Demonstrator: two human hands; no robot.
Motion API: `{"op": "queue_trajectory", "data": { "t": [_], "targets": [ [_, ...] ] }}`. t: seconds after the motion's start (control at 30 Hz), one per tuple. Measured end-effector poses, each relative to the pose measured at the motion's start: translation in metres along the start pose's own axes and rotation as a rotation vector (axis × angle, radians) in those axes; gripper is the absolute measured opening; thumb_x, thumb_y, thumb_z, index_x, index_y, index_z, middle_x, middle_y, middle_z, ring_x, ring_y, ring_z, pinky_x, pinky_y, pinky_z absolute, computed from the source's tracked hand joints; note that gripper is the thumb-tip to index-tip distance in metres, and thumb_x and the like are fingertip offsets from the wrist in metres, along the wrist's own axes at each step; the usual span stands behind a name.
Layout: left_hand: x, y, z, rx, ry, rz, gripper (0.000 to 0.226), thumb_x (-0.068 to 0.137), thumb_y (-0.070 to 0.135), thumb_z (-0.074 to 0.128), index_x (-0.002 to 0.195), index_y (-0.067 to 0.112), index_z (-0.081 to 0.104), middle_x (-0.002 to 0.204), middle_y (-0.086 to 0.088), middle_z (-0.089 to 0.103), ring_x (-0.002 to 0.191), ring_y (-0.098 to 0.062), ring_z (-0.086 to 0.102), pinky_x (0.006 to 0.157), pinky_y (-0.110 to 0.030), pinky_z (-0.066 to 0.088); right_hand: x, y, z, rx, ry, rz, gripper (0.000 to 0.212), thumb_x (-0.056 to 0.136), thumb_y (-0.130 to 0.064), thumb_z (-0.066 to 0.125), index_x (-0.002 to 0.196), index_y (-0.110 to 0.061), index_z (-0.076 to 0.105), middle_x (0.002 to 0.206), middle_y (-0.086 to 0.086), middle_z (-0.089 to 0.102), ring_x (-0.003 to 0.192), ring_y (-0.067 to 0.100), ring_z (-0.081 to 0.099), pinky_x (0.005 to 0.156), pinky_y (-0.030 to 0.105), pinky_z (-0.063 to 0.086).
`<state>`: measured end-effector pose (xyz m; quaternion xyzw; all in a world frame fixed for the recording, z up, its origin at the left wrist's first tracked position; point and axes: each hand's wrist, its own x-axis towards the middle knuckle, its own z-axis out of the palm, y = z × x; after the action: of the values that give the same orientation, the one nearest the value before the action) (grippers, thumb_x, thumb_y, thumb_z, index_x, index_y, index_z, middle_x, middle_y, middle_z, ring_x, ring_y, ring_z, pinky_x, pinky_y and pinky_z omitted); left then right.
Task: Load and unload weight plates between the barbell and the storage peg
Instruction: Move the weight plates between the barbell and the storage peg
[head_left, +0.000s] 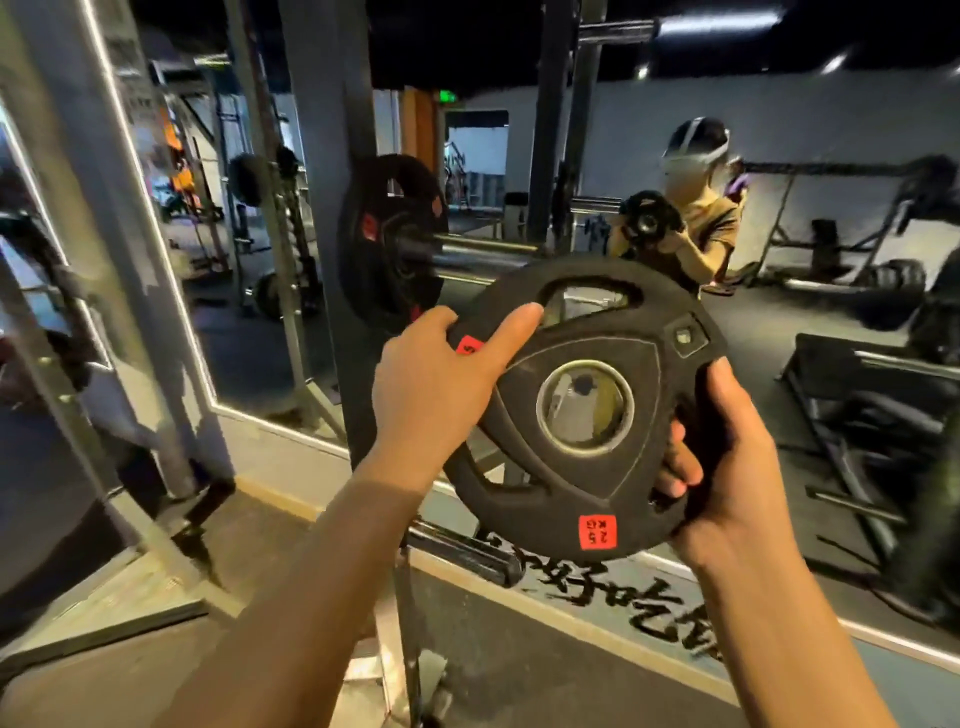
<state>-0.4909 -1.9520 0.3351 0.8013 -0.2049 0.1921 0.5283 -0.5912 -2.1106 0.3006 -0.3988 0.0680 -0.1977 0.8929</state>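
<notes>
Big mirrors cover the gym wall (805, 119), and a grey rack post (332, 208) stands in front of them. On the barbell (483, 254) behind the post sits a large black plate (389, 244) with a red sticker too blurry to read.

Both arms reach forward from the bottom of the view. Between them, in the air in front of the mirror and to the right of the post, is a small black weight plate (587, 405). It is tilted, with its flat face toward the camera, and it has a metal ring round the middle hole.

The left hand (436, 384) holds the plate's upper left edge. Its thumb lies straight across the face and points at the top handle hole, while the other fingers curl over the rim. The right hand (722, 467) holds the lower right edge. Its thumb presses on the rim and its fingers wrap round the back, with some fingertips poking through a handle hole. So each grip is closed on the plate.

A red sticker (597, 531) near the bottom of the plate has small upside-down writing that seems to say 2.5 kg. Another red sticker (469, 344) peeks out under the left thumb. Black brush writing (623, 592) is painted low on the mirror, but I cannot read it.
</notes>
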Motion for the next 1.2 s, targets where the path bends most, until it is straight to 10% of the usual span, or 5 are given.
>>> {"op": "queue_trajectory", "data": {
  "t": [0.8,1.2],
  "targets": [
    [0.134,0.006,0.05,0.358,0.354,0.181,0.039,0.075,0.071,0.057,0.08,0.032,0.056,0.061,0.016,0.056,0.07,0.004,0.058,0.055,-0.008,0.037,0.24,0.012,0.015,0.178,-0.475,-0.073,0.052,0.064,-0.064,0.074,0.069,-0.015,0.057,0.037,-0.006,0.032,0.03,0.007,0.027,0.032,0.017,0.024],
    [0.131,0.019,0.048,0.006,0.037,0.269,0.053,0.085,0.023,0.071,0.13,0.035,0.047,0.095,0.026,0.059,0.095,0.016,0.057,0.078,-0.002,0.045,0.262,0.004,0.019,0.191,-0.475,0.172,0.047,0.078,-0.059,0.056,0.07,-0.013,0.06,0.035,-0.006,0.029,0.028,0.006,0.028,0.031,0.015,0.025]
  ]
}}
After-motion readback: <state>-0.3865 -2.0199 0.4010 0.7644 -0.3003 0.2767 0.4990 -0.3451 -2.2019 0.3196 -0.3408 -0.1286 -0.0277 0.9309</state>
